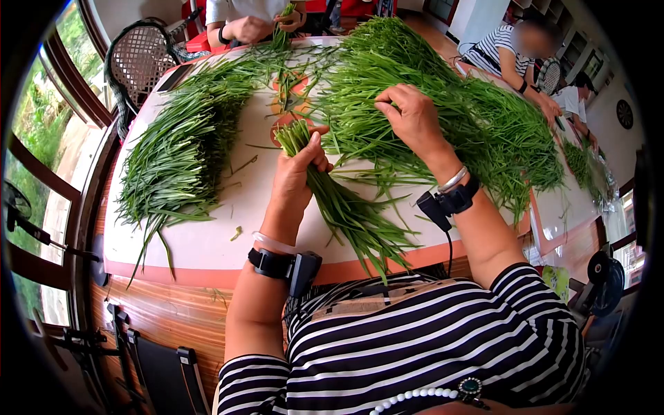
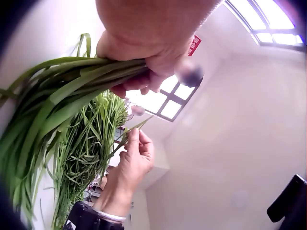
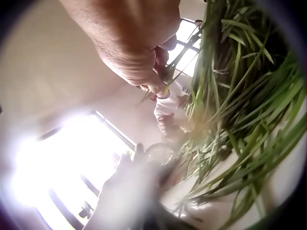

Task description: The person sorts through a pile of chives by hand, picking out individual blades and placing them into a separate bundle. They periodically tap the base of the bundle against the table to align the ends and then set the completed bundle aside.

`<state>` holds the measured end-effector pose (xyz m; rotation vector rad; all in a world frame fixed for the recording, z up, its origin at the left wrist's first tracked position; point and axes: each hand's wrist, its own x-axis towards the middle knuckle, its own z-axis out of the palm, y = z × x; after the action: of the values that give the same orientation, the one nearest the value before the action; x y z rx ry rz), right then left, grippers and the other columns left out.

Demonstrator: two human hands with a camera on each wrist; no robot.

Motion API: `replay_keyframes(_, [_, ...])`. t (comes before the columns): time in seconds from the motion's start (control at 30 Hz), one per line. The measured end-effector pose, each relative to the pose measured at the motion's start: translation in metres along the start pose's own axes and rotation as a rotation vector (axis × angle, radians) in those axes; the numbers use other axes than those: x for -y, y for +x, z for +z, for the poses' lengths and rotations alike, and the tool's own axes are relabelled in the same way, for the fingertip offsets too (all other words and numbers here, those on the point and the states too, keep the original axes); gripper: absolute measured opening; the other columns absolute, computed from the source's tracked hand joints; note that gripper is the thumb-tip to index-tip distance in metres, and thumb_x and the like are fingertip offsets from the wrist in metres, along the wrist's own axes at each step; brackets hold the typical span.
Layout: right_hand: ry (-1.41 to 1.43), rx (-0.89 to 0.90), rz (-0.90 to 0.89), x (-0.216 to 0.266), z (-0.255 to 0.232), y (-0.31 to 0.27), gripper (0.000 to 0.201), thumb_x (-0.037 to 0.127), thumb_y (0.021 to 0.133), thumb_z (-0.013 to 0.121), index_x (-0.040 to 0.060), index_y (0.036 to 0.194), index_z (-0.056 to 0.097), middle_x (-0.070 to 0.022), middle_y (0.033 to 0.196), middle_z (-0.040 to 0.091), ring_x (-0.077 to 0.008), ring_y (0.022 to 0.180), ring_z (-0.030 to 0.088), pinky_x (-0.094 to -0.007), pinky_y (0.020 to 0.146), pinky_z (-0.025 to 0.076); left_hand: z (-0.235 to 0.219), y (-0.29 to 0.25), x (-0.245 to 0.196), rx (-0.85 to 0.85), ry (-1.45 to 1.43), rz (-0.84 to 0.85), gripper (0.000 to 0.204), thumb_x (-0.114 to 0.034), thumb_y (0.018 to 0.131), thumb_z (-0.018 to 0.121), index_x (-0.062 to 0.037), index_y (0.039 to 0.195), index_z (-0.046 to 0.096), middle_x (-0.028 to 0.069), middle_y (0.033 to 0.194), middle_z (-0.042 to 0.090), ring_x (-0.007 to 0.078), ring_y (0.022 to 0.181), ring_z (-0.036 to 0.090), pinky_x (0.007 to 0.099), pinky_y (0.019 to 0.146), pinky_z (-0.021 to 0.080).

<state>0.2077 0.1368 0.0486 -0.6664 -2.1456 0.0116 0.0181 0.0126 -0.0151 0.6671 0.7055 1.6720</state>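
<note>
1. Left hand [image 1: 301, 169]: fingers curled round a bundle of long green leaves, clamped near the cut ends.
2. Bundle [image 1: 325, 192]: in the left hand; pale cut ends project above the fist, the leaves trail down below it, towards the wearer's body and to the right.
3. Right hand [image 1: 413, 116]: raised, apart from the left hand and to its right; thumb and fingers pinch a thin leaf [image 2: 143, 123], seen in the left wrist view.
4. Large heap [image 1: 370, 76] of loose green leaves: beneath and beyond the right hand, spreading to its right.
5. Sorted pile [image 1: 176, 149]: to the left of the left hand, leaves laid roughly side by side.
6. Table cover [image 1: 252, 250]: white with an orange-pink border, under both hands; a small green scrap [image 1: 236, 233] lies to the left of the left wrist.
7. Bracelets: one pale [image 1: 272, 242] on the left wrist, one silver [image 1: 453, 178] on the right, each beside a black strapped device.
8. Person in a white shirt [image 1: 238, 8]: across the table beyond both hands, holding a small bunch [image 1: 282, 29].
9. Dark phone-like slab [image 1: 174, 77]: beyond the sorted pile, far left of the left hand.
</note>
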Motion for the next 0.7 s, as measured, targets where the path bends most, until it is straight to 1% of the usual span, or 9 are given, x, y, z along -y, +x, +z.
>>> replay_keyframes(0.07, [0.145,0.004,0.057,0.017,0.009,0.000,0.010,0.013,0.079,0.070,0.0052,0.081,0.065,-0.0094,0.077,0.065,-0.0286,0.074,0.063,-0.0378,0.065,0.050,0.002,0.000,0.001,0.004,0.004,0.019,0.033,-0.020,0.092,0.065,-0.0011,0.118,0.058,-0.0023,0.065,0.046,0.0106,0.058,0.046,0.0303,0.061,0.046])
replay_keyframes(0.1, [0.232,0.032,0.045,0.025,0.017,-0.005,0.007,0.007,0.082,0.068,0.0016,0.085,0.065,-0.0073,0.077,0.065,-0.0154,0.065,0.060,-0.0293,0.058,0.046,0.002,0.000,0.002,-0.004,0.012,0.032,0.031,-0.020,0.092,0.065,-0.0014,0.116,0.058,-0.0021,0.066,0.047,0.0108,0.058,0.047,0.0301,0.061,0.047])
replay_keyframes(0.23, [0.574,0.142,0.136,0.056,0.049,-0.020,0.007,0.005,0.084,0.066,-0.0008,0.085,0.064,-0.0072,0.078,0.066,-0.0099,0.068,0.059,-0.0291,0.059,0.047,0.003,0.001,0.006,-0.046,0.036,0.067,0.025,-0.020,0.092,0.066,-0.0030,0.110,0.060,-0.0013,0.068,0.049,0.0116,0.060,0.051,0.0287,0.061,0.048])
replay_keyframes(0.27, [0.636,0.150,0.168,0.058,0.055,-0.023,0.011,0.011,0.079,0.069,0.0022,0.084,0.064,-0.0137,0.076,0.065,-0.0313,0.070,0.064,-0.0383,0.063,0.049,0.003,0.001,0.006,-0.063,0.040,0.072,0.024,-0.020,0.091,0.066,-0.0036,0.108,0.060,-0.0011,0.069,0.050,0.0117,0.060,0.052,0.0283,0.061,0.048])
replay_keyframes(0.37, [0.456,0.220,0.086,0.051,0.051,-0.028,0.007,0.005,0.082,0.067,-0.0006,0.084,0.064,-0.0093,0.075,0.063,-0.0155,0.066,0.060,-0.0297,0.061,0.048,-0.007,0.002,-0.001,-0.029,0.032,0.079,0.022,-0.020,0.091,0.066,-0.0049,0.106,0.061,-0.0002,0.072,0.053,0.0116,0.062,0.054,0.0275,0.060,0.049])
replay_keyframes(0.43, [0.455,0.303,0.077,0.035,0.039,-0.027,0.010,0.008,0.082,0.069,-0.0005,0.083,0.064,-0.0091,0.073,0.060,-0.0169,0.064,0.057,-0.0293,0.059,0.045,-0.012,0.003,-0.008,-0.121,0.007,0.170,0.025,-0.021,0.093,0.064,-0.0011,0.106,0.059,0.0062,0.093,0.063,0.0116,0.075,0.056,0.0275,0.067,0.050])
replay_keyframes(0.5, [0.370,0.216,0.073,0.011,0.029,-0.022,0.010,0.009,0.083,0.068,-0.0004,0.084,0.064,-0.0089,0.072,0.060,-0.0164,0.065,0.057,-0.0294,0.059,0.045,-0.018,0.007,-0.017,-0.044,-0.136,0.220,0.026,-0.024,0.096,0.059,-0.0016,0.109,0.058,0.0071,0.101,0.064,0.0141,0.081,0.057,0.0304,0.075,0.049])
replay_keyframes(0.57, [0.210,0.132,0.108,-0.011,0.012,-0.007,0.011,0.014,0.083,0.067,0.0038,0.082,0.065,-0.0125,0.078,0.064,-0.0296,0.072,0.063,-0.0364,0.065,0.050,-0.021,0.004,-0.022,0.062,-0.211,0.196,0.022,-0.027,0.099,0.054,-0.0058,0.101,0.056,0.0041,0.089,0.059,0.0168,0.078,0.054,0.0338,0.080,0.047])
replay_keyframes(0.7, [-0.123,0.200,0.016,-0.038,0.005,0.007,0.010,0.013,0.082,0.067,0.0044,0.089,0.066,-0.0090,0.091,0.062,-0.0292,0.085,0.062,-0.0391,0.071,0.050,-0.024,0.007,-0.018,0.110,-0.285,0.124,0.022,-0.028,0.098,0.055,-0.0082,0.089,0.053,0.0009,0.073,0.046,0.0161,0.070,0.048,0.0338,0.074,0.046])
